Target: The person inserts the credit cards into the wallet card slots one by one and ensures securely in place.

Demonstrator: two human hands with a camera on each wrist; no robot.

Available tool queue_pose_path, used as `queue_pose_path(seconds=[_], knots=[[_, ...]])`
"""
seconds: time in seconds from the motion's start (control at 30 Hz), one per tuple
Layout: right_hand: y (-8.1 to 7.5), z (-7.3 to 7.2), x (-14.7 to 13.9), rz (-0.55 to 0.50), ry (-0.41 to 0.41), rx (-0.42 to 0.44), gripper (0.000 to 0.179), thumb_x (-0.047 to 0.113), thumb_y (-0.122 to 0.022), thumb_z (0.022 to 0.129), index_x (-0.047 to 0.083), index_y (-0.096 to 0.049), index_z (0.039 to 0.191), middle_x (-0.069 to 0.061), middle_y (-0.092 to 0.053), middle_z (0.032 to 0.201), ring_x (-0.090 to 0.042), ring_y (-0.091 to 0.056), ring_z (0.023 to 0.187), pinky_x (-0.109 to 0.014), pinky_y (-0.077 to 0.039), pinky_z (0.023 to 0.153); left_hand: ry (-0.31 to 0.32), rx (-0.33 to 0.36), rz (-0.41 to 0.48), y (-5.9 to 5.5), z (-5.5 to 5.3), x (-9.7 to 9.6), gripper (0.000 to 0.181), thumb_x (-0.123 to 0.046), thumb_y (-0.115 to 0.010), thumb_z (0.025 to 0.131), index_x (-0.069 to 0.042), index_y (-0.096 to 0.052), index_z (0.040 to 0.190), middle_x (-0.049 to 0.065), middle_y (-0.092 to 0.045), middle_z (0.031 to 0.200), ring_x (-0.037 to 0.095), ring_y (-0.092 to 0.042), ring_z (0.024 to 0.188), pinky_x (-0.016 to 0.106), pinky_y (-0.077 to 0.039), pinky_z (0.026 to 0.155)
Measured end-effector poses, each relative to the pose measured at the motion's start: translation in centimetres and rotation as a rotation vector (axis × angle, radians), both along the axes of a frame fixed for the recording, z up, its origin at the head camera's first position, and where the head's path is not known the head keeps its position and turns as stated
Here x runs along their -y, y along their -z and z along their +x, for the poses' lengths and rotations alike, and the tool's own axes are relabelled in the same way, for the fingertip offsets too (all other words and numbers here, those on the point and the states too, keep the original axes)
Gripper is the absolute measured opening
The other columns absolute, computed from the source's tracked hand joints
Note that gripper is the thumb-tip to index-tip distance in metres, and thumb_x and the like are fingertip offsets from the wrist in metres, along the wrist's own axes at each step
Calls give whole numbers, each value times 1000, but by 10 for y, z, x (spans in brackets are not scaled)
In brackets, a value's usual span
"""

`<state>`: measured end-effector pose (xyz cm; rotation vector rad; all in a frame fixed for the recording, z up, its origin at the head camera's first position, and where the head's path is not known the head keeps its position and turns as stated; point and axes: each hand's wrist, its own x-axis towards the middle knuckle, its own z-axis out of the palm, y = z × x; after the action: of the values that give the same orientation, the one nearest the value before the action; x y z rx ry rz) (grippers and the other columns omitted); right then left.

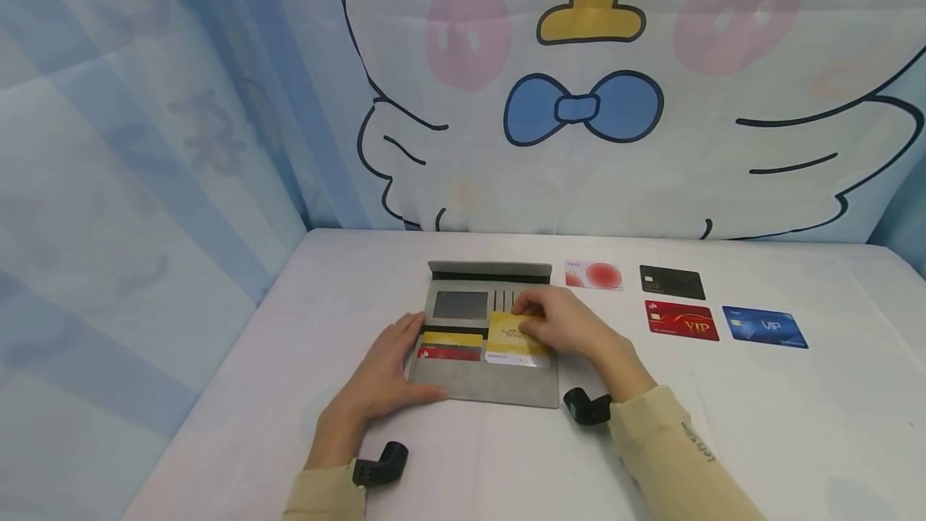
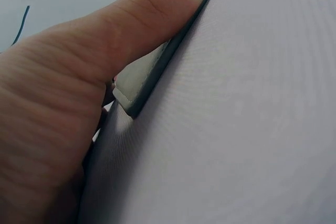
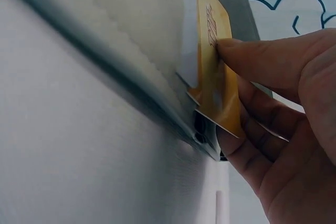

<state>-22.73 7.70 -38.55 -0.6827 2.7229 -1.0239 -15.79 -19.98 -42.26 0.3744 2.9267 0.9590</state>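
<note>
A grey wallet (image 1: 499, 389) lies opened out on the white table. My left hand (image 1: 383, 372) grips its left side, the thumb (image 2: 142, 19) lying on the surface by the near edge and the fingers along the left edge. Between thumb and fingers my right hand (image 1: 571, 324) pinches a yellow card (image 1: 504, 336) with a white lower strip, over the wallet's right half. The right wrist view has this yellow card (image 3: 218, 72) tilted, close to the card slots. In the left slots sit a yellow card (image 1: 463, 339) and a red card (image 1: 463, 354), partly covered.
Right of the wallet lie a white card with a red circle (image 1: 604, 276), a black card (image 1: 673, 282), a red VIP card (image 1: 682, 321) and a blue VIP card (image 1: 765, 327). A printed curtain (image 1: 579, 183) hangs behind the table.
</note>
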Motion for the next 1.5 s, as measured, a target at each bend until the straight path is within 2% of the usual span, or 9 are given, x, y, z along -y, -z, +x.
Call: queue_pose_path(seconds=[0.23,0.63,1.03,1.2,1.5], knots=[[-2,-2,-2,26,-42,-16,21,13,-74,80,10,-67,100,1,-61,92,-15,-55,81,-31,-50,78,-12,30,-7,-2,1,-1,112,-57,-80,60,-14,-26,149,4,-25,151,24,-19,138,46,-19,110],[1,-7,-4,40,-116,-16,23,7,-72,81,8,-65,103,1,-61,95,-16,-54,84,-32,-49,80,-16,19,-18,-1,0,-1,113,-59,-79,60,-13,-26,148,5,-25,151,26,-19,138,47,-19,110],[-1,-19,-7,46,-166,71,21,4,-69,82,12,-66,101,3,-60,92,-17,-54,83,-30,-49,79,-11,28,-3,-2,0,-1,114,-58,-80,59,-13,-25,149,5,-24,151,26,-18,138,47,-18,110],[-2,-21,-9,37,-210,75,22,2,-68,82,10,-66,102,2,-61,92,-16,-54,82,-30,-49,77,-15,25,-5,-1,0,-1,114,-58,-80,59,-14,-25,149,5,-24,151,26,-19,138,47,-18,110],[-4,-24,-10,22,-234,90,21,-1,-65,84,9,-68,102,2,-62,92,-16,-54,82,-30,-49,77,-4,23,-6,0,-1,-1,114,-58,-79,60,-13,-24,149,5,-24,152,26,-18,138,47,-18,110]])
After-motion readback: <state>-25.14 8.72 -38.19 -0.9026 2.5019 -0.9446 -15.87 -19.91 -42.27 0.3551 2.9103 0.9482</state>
